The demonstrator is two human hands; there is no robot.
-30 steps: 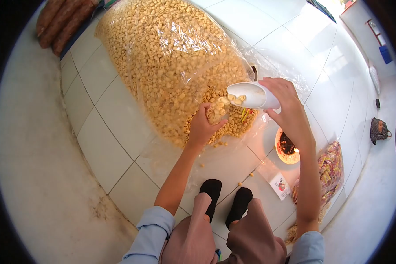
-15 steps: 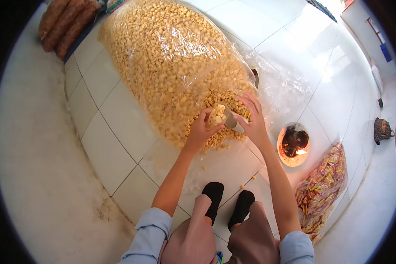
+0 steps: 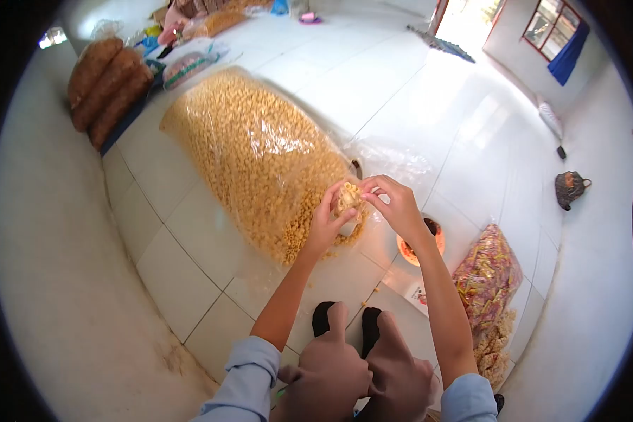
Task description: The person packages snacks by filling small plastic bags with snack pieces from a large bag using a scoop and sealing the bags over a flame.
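A small clear plastic bag [image 3: 348, 198] filled with yellow ring-shaped snacks is in my left hand [image 3: 322, 228], whose fingers wrap around its side. My right hand [image 3: 399, 205] is closed in a pinch at the upper right edge of the same bag. Below and behind both hands lies a big transparent sack [image 3: 250, 151] full of the same snacks. Its mouth faces me, and loose snacks [image 3: 295, 232] show there. A pale object beneath the small bag is mostly hidden by my hands.
A dish [image 3: 406, 254] with dark contents glows orange beside my right forearm. Right of it stands a bag of colourful packets [image 3: 489, 278], with a pale bunch [image 3: 494, 348] below it. Brown filled sacks [image 3: 112, 84] lean at the upper left. A wall [image 3: 56, 267] runs along the left.
The view has tilted up, showing more of the room. My right hand has left the sack's mouth and the metal scoop there, and now pinches the small bag's edge.
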